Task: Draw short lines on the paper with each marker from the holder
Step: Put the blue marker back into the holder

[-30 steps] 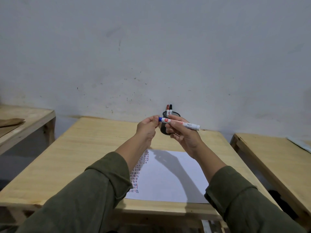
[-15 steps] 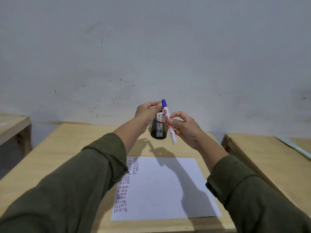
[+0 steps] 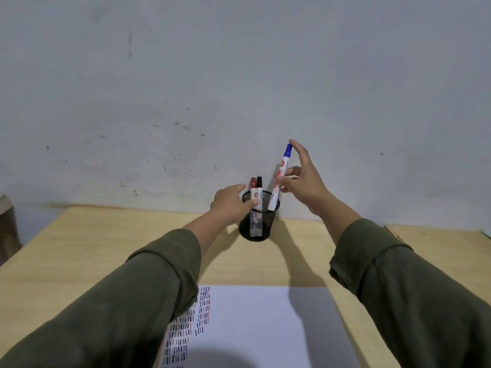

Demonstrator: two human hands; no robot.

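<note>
A black mesh holder (image 3: 257,226) stands at the far side of the wooden table (image 3: 106,251). A red-capped marker (image 3: 253,191) and a black-capped marker (image 3: 259,189) stand upright in it. My right hand (image 3: 303,179) pinches a blue-capped marker (image 3: 280,176), tilted, with its lower end at the holder's right rim. My left hand (image 3: 232,203) rests against the holder's left rim, its fingers touching the rim. The white paper (image 3: 265,328) lies near me, with rows of short red, blue and black lines on its left side.
A grey, stained wall (image 3: 239,75) rises right behind the table. Another wooden table (image 3: 451,243) stands to the right, across a narrow gap. A brown object (image 3: 8,224) sits at the far left edge.
The blue marker went from being held in front of me with both hands to standing tilted at the holder's rim. My left hand let go of its cap and moved to the holder.
</note>
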